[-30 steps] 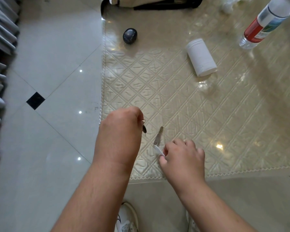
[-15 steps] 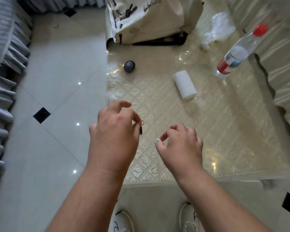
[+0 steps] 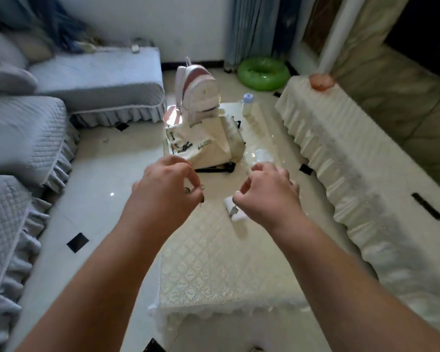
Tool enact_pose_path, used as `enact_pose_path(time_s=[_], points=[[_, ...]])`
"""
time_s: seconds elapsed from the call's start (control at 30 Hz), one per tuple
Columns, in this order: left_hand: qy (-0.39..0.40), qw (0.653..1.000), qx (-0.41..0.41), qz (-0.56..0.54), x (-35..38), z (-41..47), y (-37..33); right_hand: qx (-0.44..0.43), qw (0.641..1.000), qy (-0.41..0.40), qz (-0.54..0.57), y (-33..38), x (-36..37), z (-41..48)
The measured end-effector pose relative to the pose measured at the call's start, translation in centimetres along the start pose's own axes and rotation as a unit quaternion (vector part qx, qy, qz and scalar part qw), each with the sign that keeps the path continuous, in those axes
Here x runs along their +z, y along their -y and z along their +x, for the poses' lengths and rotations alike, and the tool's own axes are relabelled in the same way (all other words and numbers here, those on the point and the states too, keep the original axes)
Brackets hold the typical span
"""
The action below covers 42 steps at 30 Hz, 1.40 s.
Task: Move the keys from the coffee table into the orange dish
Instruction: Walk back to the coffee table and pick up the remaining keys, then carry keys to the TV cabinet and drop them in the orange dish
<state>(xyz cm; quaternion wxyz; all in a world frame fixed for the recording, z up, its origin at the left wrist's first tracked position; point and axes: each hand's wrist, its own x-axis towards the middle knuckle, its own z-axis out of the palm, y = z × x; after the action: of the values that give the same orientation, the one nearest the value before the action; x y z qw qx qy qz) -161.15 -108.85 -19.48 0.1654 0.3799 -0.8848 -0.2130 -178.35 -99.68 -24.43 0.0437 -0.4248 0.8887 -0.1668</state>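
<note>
Both hands hang above the table [image 3: 214, 262], each with a key. The left hand [image 3: 168, 196] has its fingers [image 3: 186, 166] curled in, thumb and forefinger pinching the dark key [image 3: 202, 198], which dangles just below the fingertips. The right hand [image 3: 267, 196] is curled the same way, its fingers [image 3: 261, 168] bunched and pinching the white key [image 3: 232, 211] by its head so the blade hangs down. A white tub [image 3: 238, 217] lies on the table right behind it, and blur makes the edge between them hard to tell. So the keys are in the air, off the table and apart from each other.

The dish [image 3: 320, 81] sits well away, ahead and to the right, on the corner of a cloth-draped cabinet [image 3: 353, 153] across a strip of floor from the table. A tote [image 3: 203, 146] and a backpack [image 3: 198, 95] stand at the table's far end, with a bottle [image 3: 248, 104] near them.

I judge the pickup done and the carry to be the step in hand. The next move calls for a step or long reach forward and right, past the tote, with both pinches tight, since a thin hanging key can swing and slip. Then each hand should come low over the dish before the fingers part, so the keys land inside and not on the cloth
</note>
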Motion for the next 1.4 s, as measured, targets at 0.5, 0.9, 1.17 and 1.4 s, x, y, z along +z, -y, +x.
enact_pose_path(time_s=[0.5, 0.9, 1.17, 1.4], points=[[-0.071, 0.991, 0.115, 0.009, -22.1, -5.4, -17.9, -0.088, 0.982, -0.128, 0.102, 5.4, -33.6, -9.9], [-0.048, 0.968, 0.232, -0.085, -22.7, -5.5, -17.6, 0.035, 0.976, -0.200, 0.080, 6.5, -33.9, -15.8], [0.023, 0.938, 0.332, -0.098, -17.6, -5.0, -19.9, 0.194, 0.943, -0.254, 0.090, 2.8, -31.5, -21.9], [0.134, 0.898, 0.401, -0.123, -12.2, -8.9, -26.6, 0.294, 0.905, -0.294, 0.087, -2.9, -31.9, -30.1]])
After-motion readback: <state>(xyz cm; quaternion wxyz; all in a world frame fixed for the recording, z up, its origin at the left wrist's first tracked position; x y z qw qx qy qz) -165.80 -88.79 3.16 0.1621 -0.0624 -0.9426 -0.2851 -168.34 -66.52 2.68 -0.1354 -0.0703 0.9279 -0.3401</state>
